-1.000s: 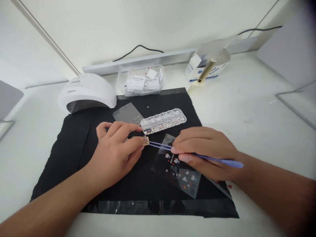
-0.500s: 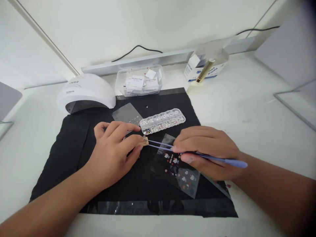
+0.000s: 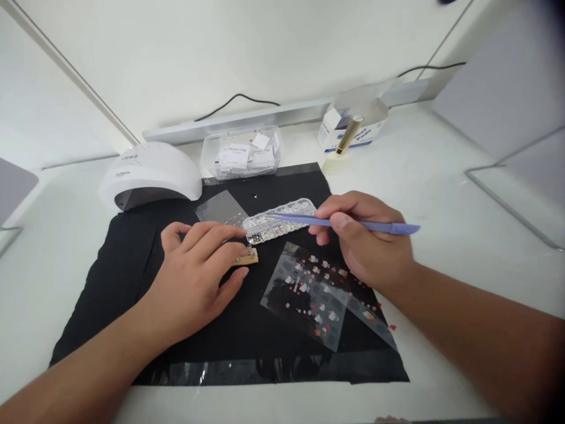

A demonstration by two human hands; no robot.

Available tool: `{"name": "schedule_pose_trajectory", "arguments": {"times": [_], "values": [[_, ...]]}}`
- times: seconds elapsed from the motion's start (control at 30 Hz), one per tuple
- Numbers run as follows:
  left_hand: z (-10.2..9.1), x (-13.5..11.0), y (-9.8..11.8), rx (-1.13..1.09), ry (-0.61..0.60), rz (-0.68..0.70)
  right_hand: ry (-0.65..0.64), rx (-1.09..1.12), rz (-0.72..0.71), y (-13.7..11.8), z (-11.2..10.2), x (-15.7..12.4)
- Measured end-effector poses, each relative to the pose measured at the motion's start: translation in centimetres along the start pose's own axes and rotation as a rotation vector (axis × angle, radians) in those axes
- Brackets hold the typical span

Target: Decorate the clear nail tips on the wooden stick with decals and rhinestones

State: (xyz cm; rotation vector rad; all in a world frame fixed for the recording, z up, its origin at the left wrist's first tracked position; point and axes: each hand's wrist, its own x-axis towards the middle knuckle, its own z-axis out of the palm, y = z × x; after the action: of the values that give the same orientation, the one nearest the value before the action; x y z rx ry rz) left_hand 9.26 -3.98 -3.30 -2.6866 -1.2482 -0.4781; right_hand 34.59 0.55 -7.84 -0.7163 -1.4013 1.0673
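My right hand (image 3: 368, 235) grips blue-purple tweezers (image 3: 379, 226) in a pinch. The tweezers' tips lie over a clear compartment case (image 3: 282, 219) of small rhinestones and beads. My left hand (image 3: 200, 274) is open on the black mat, fingers spread. Its index fingertip rests at a small tan, wood-like piece (image 3: 251, 259) with tiny shiny bits on top, and its thumb sits just below, slightly apart. The left part of that piece is hidden by the fingers. Another left fingertip reaches the case's left end.
Transparent sticker sheets (image 3: 304, 294) lie on the black mat (image 3: 198, 347), another sheet (image 3: 220, 206) behind my left hand. Behind stand a white nail lamp (image 3: 152, 171), a plastic tub (image 3: 242, 154) of alcohol pad packets, a gold-capped bottle (image 3: 349, 135) and a white-blue box (image 3: 371, 132).
My right hand has lifted the tweezers away from the tan piece and up over the compartment case. My left thumb has loosened from the piece. The view has shifted slightly.
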Motion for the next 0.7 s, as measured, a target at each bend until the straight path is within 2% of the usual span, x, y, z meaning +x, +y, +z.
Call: {"name": "schedule_pose_trajectory", "arguments": {"times": [0.17, 0.37, 0.53, 0.63, 0.7], "values": [[-0.3, -0.1, -0.3, -0.028, -0.014, 0.0, 0.047, 0.045, -0.035, -0.2, 0.4, 0.3], [-1.4, -0.3, -0.1, -0.08, -0.02, 0.012, 0.017, 0.001, -0.046, 0.3, 0.4, 0.3], [-2.7, 0.6, 0.0, -0.083, -0.107, 0.01, 0.03, 0.006, -0.01, 0.6, 0.4, 0.5], [-2.6, 1.3, 0.0, -0.065, -0.14, 0.059, 0.029, 0.0, -0.005, 0.6, 0.4, 0.5], [-2.2, 1.5, -0.1, -0.065, -0.115, 0.079, 0.032, -0.011, -0.008, 0.6, 0.3, 0.5]]}}
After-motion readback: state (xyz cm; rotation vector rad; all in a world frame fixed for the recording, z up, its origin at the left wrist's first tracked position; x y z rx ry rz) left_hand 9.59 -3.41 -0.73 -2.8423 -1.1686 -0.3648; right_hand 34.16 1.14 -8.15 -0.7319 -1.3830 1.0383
